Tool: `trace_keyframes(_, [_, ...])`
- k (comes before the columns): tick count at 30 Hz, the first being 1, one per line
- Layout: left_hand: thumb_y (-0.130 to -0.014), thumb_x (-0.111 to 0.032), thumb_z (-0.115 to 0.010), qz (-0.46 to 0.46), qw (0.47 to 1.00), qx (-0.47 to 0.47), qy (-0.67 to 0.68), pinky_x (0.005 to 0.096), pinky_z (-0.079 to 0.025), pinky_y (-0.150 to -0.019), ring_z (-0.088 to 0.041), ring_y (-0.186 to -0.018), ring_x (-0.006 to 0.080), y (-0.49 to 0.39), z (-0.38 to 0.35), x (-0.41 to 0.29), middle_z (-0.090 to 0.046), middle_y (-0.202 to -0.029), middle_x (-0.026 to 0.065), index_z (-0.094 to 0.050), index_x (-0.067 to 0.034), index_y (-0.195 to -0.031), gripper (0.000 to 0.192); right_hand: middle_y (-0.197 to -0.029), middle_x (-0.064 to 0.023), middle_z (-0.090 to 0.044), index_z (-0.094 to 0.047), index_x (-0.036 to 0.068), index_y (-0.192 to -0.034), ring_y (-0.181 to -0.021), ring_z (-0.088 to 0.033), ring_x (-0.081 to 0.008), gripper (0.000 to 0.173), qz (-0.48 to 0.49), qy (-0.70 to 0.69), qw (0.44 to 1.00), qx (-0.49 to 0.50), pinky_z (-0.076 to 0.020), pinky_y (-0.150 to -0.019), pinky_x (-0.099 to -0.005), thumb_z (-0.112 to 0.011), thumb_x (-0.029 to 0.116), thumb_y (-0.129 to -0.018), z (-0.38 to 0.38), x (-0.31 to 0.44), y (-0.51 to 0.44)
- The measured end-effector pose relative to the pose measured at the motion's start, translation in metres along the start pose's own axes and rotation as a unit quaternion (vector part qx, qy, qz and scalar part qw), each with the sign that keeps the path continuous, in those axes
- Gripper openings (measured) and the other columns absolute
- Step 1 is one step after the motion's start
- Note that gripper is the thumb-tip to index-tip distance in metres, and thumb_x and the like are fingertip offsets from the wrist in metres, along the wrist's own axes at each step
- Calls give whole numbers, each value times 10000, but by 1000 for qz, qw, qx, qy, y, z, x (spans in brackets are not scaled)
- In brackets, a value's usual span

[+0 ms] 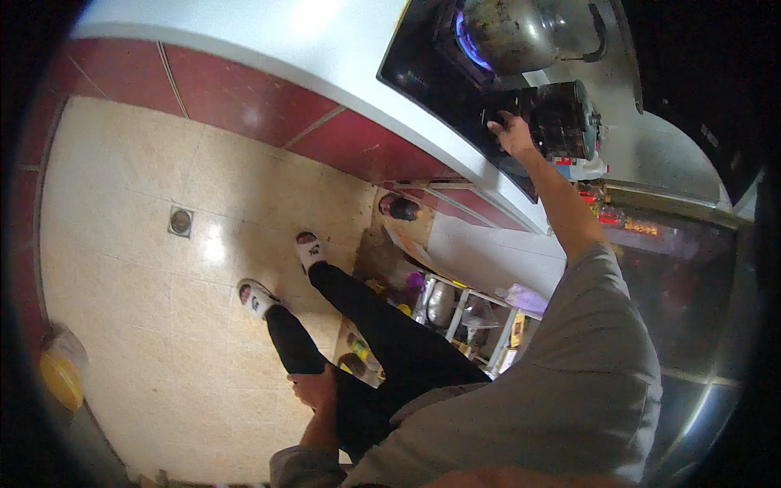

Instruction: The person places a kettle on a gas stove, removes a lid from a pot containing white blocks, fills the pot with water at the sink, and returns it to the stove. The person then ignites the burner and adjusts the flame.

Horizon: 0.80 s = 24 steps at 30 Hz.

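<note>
My right hand [512, 132] reaches over the black glass cooktop [421, 73], its fingers partly curled at the surface beside a dark pot [558, 119] with a glass lid. Whether the fingertips touch a knob or the pot's handle cannot be made out. Beyond the pot, a worn metal kettle [509, 33] with a black handle stands over a lit blue burner flame [470, 43]. My left hand [314, 388] is low beside my black trouser leg, fingers bent; no object shows in it, though its palm is hidden.
A white counter edge [341, 79] runs above red cabinet fronts [232, 91]. Bottles [610, 216] stand past the pot. A rack [457, 308] with bags and packages is beside my legs. A floor drain [180, 221] lies before my slippers; a yellow object [61, 381] is at far left.
</note>
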<state>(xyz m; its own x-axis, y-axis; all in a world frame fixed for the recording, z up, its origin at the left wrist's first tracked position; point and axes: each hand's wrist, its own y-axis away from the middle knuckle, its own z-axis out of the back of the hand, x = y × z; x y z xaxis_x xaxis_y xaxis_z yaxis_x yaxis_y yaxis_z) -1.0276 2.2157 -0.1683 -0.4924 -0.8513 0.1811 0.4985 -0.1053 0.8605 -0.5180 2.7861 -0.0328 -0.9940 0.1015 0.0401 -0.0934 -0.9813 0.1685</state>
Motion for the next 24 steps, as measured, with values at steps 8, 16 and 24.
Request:
trace_keyframes(8, [-706, -557, -876, -8, 1000, -10, -17, 504, -555, -1025, -660, -1183, 440, 2, 8, -3, -617, -1291, 311, -302, 129, -1512, 1204, -758, -156, -698, -597, -14, -1430, -625, -664, -213, 564, 19, 48, 998, -31, -550, -597, -377, -751, 295, -985, 4, 19, 12])
trace_keyframes(16, [-713, -570, -881, -15, 999, -35, -33, 484, -566, -1004, -666, -1161, 424, 0, -6, 0, -629, -1262, 287, -304, 115, -1499, 1192, -1202, -296, -717, -640, -26, -1381, -1144, -699, -429, 596, -20, 7, 1000, -9, -543, -1006, -479, -757, 371, -951, 16, 45, 21])
trace_keyframes(24, [-729, -568, -874, -18, 999, -25, -35, 473, -574, -999, -667, -1168, 413, 9, 3, -6, -633, -1253, 277, -307, 121, -1498, 1177, -813, -197, -733, -639, -22, -1373, -635, -690, -250, 538, 34, 44, 997, -53, -563, -665, -393, -765, 307, -967, 8, 34, 18])
